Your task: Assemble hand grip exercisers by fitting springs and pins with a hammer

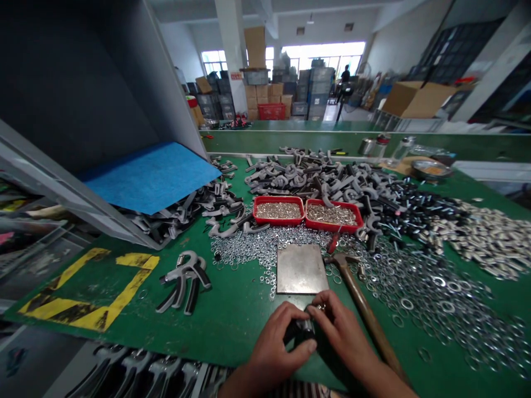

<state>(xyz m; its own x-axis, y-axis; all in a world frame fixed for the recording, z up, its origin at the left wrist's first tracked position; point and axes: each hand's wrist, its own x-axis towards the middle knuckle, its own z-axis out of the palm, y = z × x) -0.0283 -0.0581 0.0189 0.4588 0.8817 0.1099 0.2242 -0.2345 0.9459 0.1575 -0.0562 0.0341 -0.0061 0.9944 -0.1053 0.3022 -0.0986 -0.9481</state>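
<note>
Both hands meet at the near edge of the green table [232, 320]. My left hand [277, 345] is curled around a dark hand-grip part [301, 330], thumb underneath. My right hand [342, 331] pinches the same part from the right, with a small metal ring at its fingertips. Just beyond the fingers lies a square steel plate [301, 268]. A wooden-handled hammer [365, 309] lies to the right of my right hand, its head beside the plate.
Loose washers [418, 287] cover the table's right and middle. Two red trays [279, 210] [333, 215] hold small metal parts. Grey and black grip handles [323, 177] are heaped behind. An assembled gripper [185, 280] lies left, near yellow tape [99, 293]. A grey bin with blue sheet [151, 176] stands left.
</note>
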